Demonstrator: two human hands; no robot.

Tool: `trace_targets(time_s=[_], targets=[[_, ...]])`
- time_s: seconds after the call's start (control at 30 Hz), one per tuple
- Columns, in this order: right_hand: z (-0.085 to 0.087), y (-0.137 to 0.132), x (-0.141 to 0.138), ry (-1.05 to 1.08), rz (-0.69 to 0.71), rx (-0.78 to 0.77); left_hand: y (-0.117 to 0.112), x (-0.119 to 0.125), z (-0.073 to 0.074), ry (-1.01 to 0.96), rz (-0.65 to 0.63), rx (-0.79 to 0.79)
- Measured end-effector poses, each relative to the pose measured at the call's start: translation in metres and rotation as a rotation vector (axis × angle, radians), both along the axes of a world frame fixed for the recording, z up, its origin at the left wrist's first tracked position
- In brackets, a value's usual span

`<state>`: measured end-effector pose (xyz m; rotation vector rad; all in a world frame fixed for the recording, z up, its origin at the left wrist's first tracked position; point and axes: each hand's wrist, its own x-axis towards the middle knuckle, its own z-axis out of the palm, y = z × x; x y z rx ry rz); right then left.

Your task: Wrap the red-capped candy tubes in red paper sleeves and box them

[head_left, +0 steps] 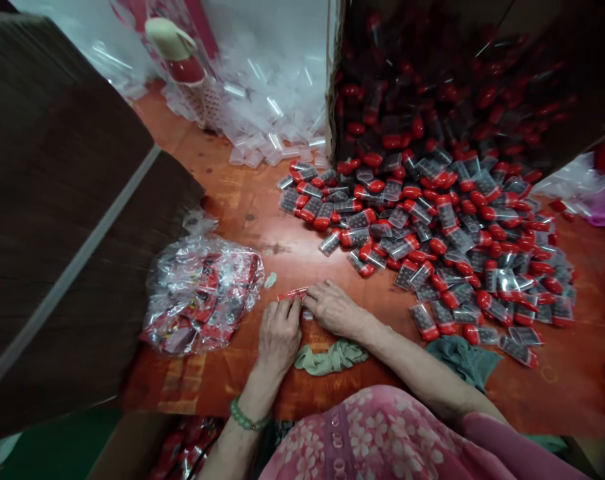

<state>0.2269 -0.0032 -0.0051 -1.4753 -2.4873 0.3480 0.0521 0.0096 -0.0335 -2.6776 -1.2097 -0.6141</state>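
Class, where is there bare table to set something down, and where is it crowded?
Bare wood shows beyond the left hand, between the plastic bag and red-capped containers, and right of the dark green cloth. Crowded: those containers, and clear pieces beside the flask.

Thin, shiny red piece (292,293), slightly slanted, partly hidden, in the fingers (285,307)

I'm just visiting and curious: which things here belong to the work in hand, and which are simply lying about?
Seemingly part of the job:
small red piece at the fingers
red-capped clear containers
plastic bag of red printed packets
probably the clear plastic pieces

Seemingly just lying about:
cream-topped red thermos
light green cloth
teal cloth
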Motion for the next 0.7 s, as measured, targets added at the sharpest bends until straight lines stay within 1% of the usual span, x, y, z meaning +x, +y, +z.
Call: trace_targets(time_s=[0.07, 0.13, 0.17, 0.23, 0.27, 0.33, 0.4, 0.47, 0.63, 0.7], targets=[[0.008, -0.001, 0.008, -0.009, -0.023, 0.006, 0.001, -0.001, -0.001, -0.027, -0.033, 0.014], [0.017, 0.000, 0.023, -0.014, -0.114, 0.028, 0.003, -0.002, 0.000, -0.073, -0.060, 0.030], [0.022, 0.000, 0.034, -0.017, -0.190, 0.046, 0.003, -0.002, 0.001, -0.089, -0.063, 0.030], [0.028, 0.001, 0.057, -0.024, -0.441, 0.136, 0.003, -0.001, 0.004, -0.106, -0.051, 0.000], [0.029, 0.001, 0.068, -0.041, -0.537, 0.158, 0.002, 0.000, 0.006, -0.110, -0.043, -0.025], [0.029, 0.002, 0.086, -0.102, -0.642, 0.147, 0.001, 0.001, 0.011, -0.121, -0.027, -0.070], [0.026, 0.002, 0.095, -0.146, -0.672, 0.096, 0.001, 0.003, 0.013, -0.139, -0.012, -0.098], [0.022, 0.001, 0.098, -0.155, -0.671, 0.058, 0.000, 0.005, 0.014, -0.164, 0.006, -0.114], [0.014, -0.003, 0.097, -0.105, -0.656, 0.043, -0.001, 0.009, 0.009, -0.239, 0.087, -0.072], [0.015, -0.007, 0.098, -0.085, -0.643, 0.032, -0.003, 0.010, 0.008, -0.271, 0.121, -0.102]])
